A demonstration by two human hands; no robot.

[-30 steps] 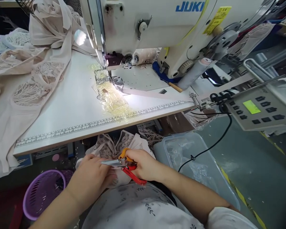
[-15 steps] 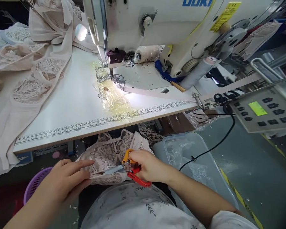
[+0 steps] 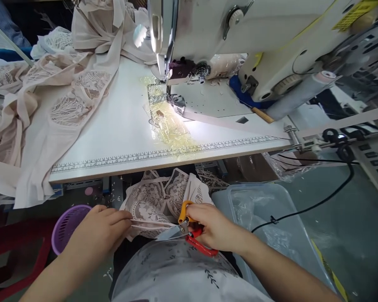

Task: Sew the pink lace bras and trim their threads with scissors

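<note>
A pale pink lace bra [image 3: 151, 197] lies across my lap, below the table edge. My left hand [image 3: 105, 228] pinches the bra's lower edge at its left end, drawing a narrow band of it taut. In my right hand [image 3: 211, 224] is a pair of scissors [image 3: 173, 231] with one orange and one red handle loop. The blades point left and meet the band near its right part. Whether they are cutting the fabric I cannot tell.
A sewing machine [image 3: 201, 37] stands on the white table [image 3: 119, 126], which has a ruler strip along its front. More lace bras [image 3: 78, 100] are heaped at left. A clear plastic bin [image 3: 290, 235] sits at right, a purple basket [image 3: 66, 222] at lower left.
The view has turned left. The scissors' blades have moved right along the bra's edge, away from my left hand's fingers, and the band between now shows stretched.
</note>
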